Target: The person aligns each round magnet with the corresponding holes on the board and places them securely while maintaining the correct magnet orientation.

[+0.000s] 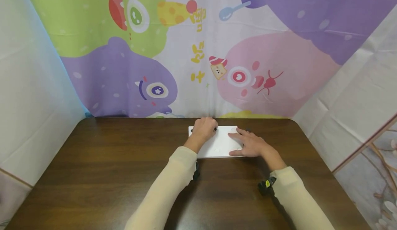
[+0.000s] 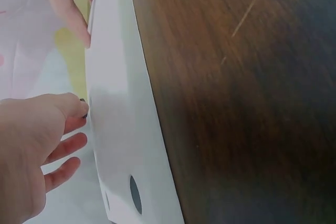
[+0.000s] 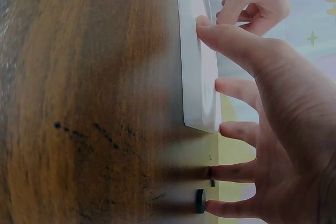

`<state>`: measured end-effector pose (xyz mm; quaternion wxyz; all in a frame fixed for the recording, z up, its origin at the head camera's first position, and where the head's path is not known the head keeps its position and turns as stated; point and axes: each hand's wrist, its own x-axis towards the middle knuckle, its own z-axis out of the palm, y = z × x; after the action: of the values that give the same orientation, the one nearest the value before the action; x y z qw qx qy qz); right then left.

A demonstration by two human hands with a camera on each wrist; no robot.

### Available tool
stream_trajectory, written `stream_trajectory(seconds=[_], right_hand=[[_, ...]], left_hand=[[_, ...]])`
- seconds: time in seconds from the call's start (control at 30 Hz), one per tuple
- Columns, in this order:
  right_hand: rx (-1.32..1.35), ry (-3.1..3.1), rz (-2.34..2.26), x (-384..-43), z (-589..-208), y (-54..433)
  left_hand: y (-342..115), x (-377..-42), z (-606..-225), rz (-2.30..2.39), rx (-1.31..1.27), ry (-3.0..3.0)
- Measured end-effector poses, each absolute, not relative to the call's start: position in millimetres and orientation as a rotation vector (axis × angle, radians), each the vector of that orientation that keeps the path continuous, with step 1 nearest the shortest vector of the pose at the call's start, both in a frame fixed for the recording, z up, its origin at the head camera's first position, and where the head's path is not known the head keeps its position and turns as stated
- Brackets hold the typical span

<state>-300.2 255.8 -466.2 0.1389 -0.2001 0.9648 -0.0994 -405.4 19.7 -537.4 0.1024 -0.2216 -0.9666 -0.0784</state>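
A white rectangular board (image 1: 221,141) with shallow round recesses lies flat near the table's far edge. Over its left half, my left hand (image 1: 203,130) pinches a small black disc (image 2: 83,107) between thumb and forefinger, right at the board's surface; the other fingers curl loosely. My right hand (image 1: 252,145) spreads its fingers over the board's right end, thumb (image 3: 206,29) on the near edge. Beyond that end, a black disc (image 3: 200,201) is by its outer fingertips. A dark round spot (image 2: 135,194) shows at the board's left end.
The brown wooden table (image 1: 108,168) extends toward me and to both sides. Behind its far edge hangs a cloth (image 1: 192,95) printed with cartoon monsters. Pale sheets (image 1: 34,95) flank the table. Each wrist carries a small black camera (image 1: 264,188).
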Motion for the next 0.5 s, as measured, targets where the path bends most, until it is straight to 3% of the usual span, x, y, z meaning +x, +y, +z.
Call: stream_trajectory(seconds=[0.13, 0.23, 0.5], right_hand=[[-0.57, 2.788, -0.288, -300.0, -465.1, 255.6], [-0.572, 2.789, -0.283, -300.4, -465.6, 255.5], [-0.577, 2.789, -0.279, -301.1, -467.7, 255.7]], left_hand=[[21.6, -385.8, -512.5, -0.196, -0.641, -2.899], [23.9, -390.3, -515.6, -0.185, -0.637, -2.911], [26.0, -417.5, -554.4, -0.194, -0.617, -2.92]])
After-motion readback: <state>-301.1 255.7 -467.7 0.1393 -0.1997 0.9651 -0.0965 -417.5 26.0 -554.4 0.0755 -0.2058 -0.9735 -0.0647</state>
